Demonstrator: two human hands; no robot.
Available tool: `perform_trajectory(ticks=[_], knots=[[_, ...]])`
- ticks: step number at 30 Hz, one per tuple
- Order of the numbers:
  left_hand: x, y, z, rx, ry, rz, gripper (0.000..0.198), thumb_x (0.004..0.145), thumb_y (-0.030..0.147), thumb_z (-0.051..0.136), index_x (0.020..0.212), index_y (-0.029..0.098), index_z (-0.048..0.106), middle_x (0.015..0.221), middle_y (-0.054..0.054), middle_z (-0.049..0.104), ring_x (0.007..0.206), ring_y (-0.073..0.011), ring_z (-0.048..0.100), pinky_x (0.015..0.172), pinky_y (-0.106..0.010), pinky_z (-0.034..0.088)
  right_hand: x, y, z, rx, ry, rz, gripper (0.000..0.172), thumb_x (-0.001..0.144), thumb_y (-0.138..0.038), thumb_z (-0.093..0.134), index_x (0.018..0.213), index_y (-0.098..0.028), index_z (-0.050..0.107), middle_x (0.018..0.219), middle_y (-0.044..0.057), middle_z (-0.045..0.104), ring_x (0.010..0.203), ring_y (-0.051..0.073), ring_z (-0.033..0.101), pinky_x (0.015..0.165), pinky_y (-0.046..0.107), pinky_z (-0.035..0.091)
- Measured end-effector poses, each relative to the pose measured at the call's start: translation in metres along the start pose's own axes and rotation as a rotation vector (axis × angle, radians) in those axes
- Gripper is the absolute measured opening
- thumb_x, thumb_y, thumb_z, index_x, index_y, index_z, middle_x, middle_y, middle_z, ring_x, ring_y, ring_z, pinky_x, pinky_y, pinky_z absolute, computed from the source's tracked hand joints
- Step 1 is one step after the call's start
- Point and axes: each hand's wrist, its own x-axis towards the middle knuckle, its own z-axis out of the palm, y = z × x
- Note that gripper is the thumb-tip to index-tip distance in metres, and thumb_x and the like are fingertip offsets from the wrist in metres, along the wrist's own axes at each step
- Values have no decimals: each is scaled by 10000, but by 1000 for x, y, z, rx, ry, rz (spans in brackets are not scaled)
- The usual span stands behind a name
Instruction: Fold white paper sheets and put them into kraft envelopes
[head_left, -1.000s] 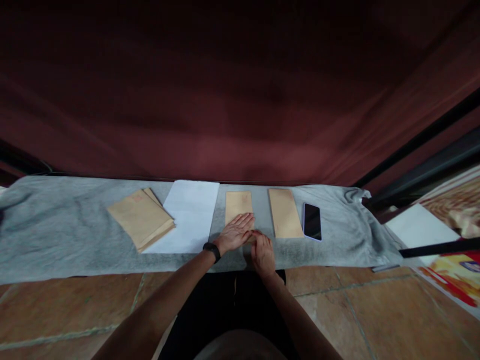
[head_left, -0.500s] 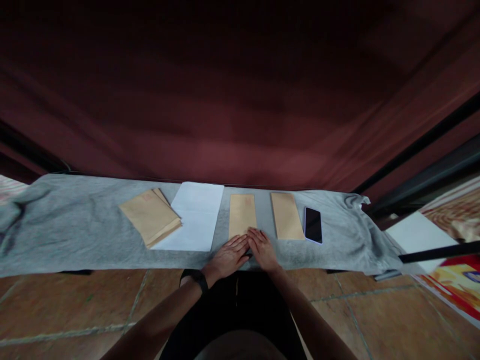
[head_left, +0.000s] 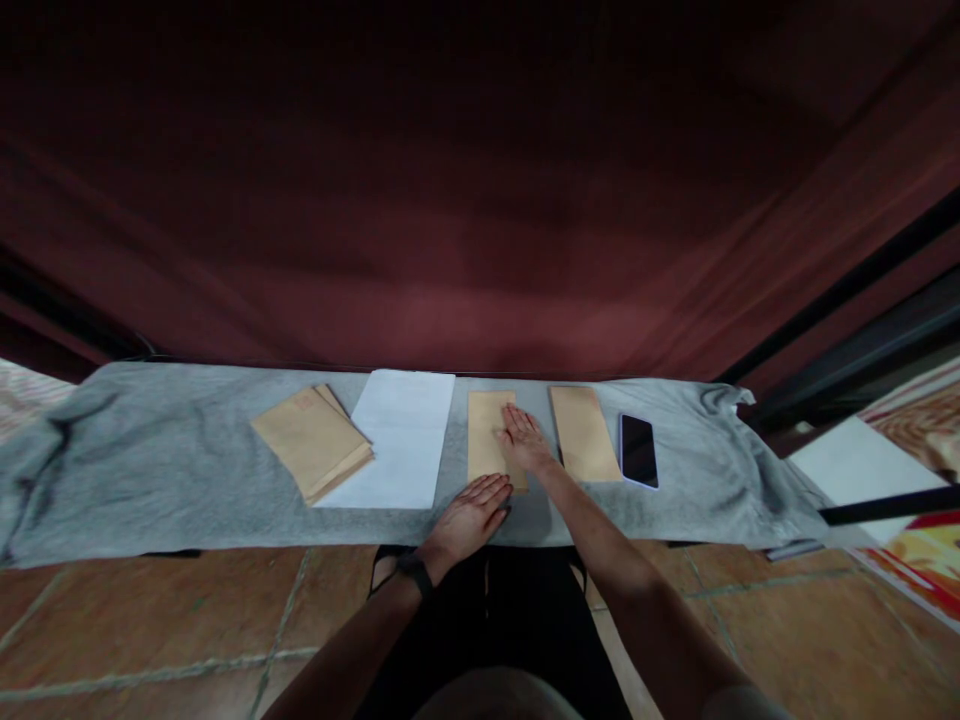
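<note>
A brown paper envelope [head_left: 486, 440] lies upright in front of me on the grey cloth. My left hand [head_left: 471, 512], with a dark band on its wrist, rests palm down over the envelope's near end, fingers stretched out. Farther up the same envelope, my right hand [head_left: 526, 442] lies flat along its right side, fingers extended. Both hands hide parts of it. Just to the right sits a second brown envelope [head_left: 585, 435]. White paper sheets [head_left: 405, 440] lie to the left, partly under a fanned pile of brown envelopes [head_left: 311, 440].
A phone with a dark screen [head_left: 639, 452] lies right of the second envelope. The grey cloth [head_left: 180, 450] covers a long narrow surface against a dark red panel [head_left: 480, 250]. Black bars and a white board [head_left: 855, 475] stand at the right. Below is a tiled floor [head_left: 150, 610].
My right hand has slid away from me up the envelope, parting from my left hand. My left hand stays at the near end. The view has shifted slightly.
</note>
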Motion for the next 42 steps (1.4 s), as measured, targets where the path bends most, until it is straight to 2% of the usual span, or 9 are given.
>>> perform_trajectory(ticks=[4, 8, 15, 19, 23, 28, 32, 36, 42], knots=[[0, -1, 1, -2, -1, -16, 423, 1022, 318, 433, 1418, 206, 531, 1516, -73, 525, 1432, -193, 449, 1199, -407, 392, 15, 3, -2, -13, -11, 39, 531, 1045, -369, 364, 1530, -157, 412, 1557, 139, 454, 1472, 211, 388, 1222, 437, 255], [0, 0, 0, -11, 15, -10, 426, 1021, 332, 434, 1422, 223, 525, 1513, -66, 530, 1427, -190, 457, 1200, -412, 392, 14, 2, -2, -14, -9, 29, 554, 1047, -400, 343, 1537, -148, 394, 1566, 147, 437, 1476, 221, 379, 1221, 459, 248], [-1, 5, -4, 1, 18, -31, 423, 1003, 304, 463, 1407, 203, 543, 1495, -81, 549, 1411, -206, 478, 1193, -422, 392, -27, -2, 2, -43, -34, -106, 559, 1053, -390, 322, 1543, -128, 382, 1593, 142, 389, 1487, 226, 360, 1220, 442, 270], [-1, 6, -5, 9, 30, -21, 431, 992, 295, 490, 1412, 206, 536, 1478, -79, 567, 1395, -208, 497, 1184, -420, 399, -43, -1, 1, -124, -93, -209, 531, 1058, -380, 348, 1569, -235, 341, 1646, 65, 290, 1515, 228, 300, 1239, 467, 221], [0, 7, -6, 14, 49, -14, 425, 981, 277, 509, 1398, 208, 547, 1465, -79, 580, 1389, -208, 504, 1183, -419, 402, -29, 2, -2, -158, -162, -240, 518, 1063, -405, 353, 1570, -301, 327, 1669, 27, 225, 1526, 235, 271, 1249, 473, 184], [1, 8, -8, 22, 33, -20, 409, 987, 265, 498, 1387, 197, 550, 1473, -86, 571, 1391, -214, 502, 1179, -422, 415, 11, 3, -5, -140, -175, -189, 516, 1066, -419, 342, 1562, -279, 354, 1666, 53, 232, 1526, 238, 274, 1251, 477, 178], [0, 5, -6, 0, 51, -6, 405, 985, 262, 501, 1382, 194, 544, 1472, -104, 569, 1389, -224, 504, 1178, -437, 423, 32, 0, -3, -121, -150, -139, 517, 1061, -409, 357, 1556, -258, 369, 1651, 75, 274, 1515, 233, 301, 1249, 489, 185], [-2, 2, -2, -28, 89, 27, 398, 991, 260, 486, 1381, 212, 541, 1456, -102, 582, 1385, -225, 510, 1173, -452, 433, 38, -7, 3, -109, -127, -102, 527, 1059, -410, 359, 1554, -228, 372, 1637, 80, 312, 1513, 240, 304, 1247, 491, 196], [-3, 2, 1, -4, 107, -5, 386, 996, 285, 487, 1365, 203, 566, 1425, -102, 609, 1362, -226, 533, 1146, -436, 462, 23, -27, 8, -68, -166, -224, 526, 1061, -412, 349, 1556, -236, 368, 1638, 39, 314, 1518, 239, 292, 1261, 497, 174]])
